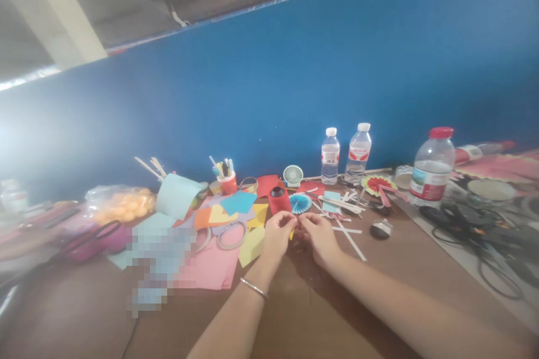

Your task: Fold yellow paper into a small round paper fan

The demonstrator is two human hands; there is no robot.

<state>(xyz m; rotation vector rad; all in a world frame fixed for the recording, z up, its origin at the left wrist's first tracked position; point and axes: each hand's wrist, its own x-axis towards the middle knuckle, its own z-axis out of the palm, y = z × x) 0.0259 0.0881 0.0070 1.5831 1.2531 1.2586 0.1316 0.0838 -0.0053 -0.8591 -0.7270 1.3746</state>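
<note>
My left hand (278,234) and my right hand (319,238) are close together over the brown table, each with thumb and forefinger pinched. What lies between the fingertips is too small to make out. A bit of yellow (291,234) shows beside the left fingers; I cannot tell whether it is held. Just behind the hands stands a red spool of thread (280,201) with a dark top. A blue pleated paper rosette (300,202) rests to the right of the spool. White paper strips (351,238) lie crossed to the right of my right hand.
Coloured paper sheets (210,263) and tape rings (232,235) spread to the left. A pen cup (228,183), small white fan (293,175) and water bottles (330,157) stand behind. A larger red-capped bottle (432,171) and black cables (475,235) are at right. A blue partition (236,84) closes the back.
</note>
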